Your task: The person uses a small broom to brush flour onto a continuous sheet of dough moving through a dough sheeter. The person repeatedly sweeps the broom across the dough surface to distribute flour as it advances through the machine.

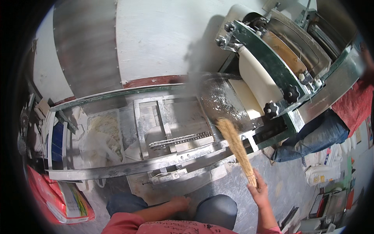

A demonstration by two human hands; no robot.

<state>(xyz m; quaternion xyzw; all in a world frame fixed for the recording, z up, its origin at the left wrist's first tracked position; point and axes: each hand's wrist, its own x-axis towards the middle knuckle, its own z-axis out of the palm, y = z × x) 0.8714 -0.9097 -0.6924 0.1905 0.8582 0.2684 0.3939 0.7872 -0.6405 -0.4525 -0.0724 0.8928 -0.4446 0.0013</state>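
My right hand [258,188] grips the narrow end of a straw whisk broom [235,143]. The broom's bristles reach the near edge of a dark metal plate [219,99] dusted with white powder. My left hand [179,204] rests between my knees; whether its fingers hold anything cannot be told. Beyond the plate, a sheet of pale dough [244,96] comes down from a thick pale roll [257,73] on a green-framed roller machine [260,52]. A metal chain [181,139] lies along the open frame left of the plate.
Black star knobs [291,94] stick out from the machine's near side. A long metal frame rail [117,170] runs before my knees. A plastic-lined tray [102,137] stands inside the frame at left, a red bag [61,199] outside it. Another person in jeans [315,140] is at right.
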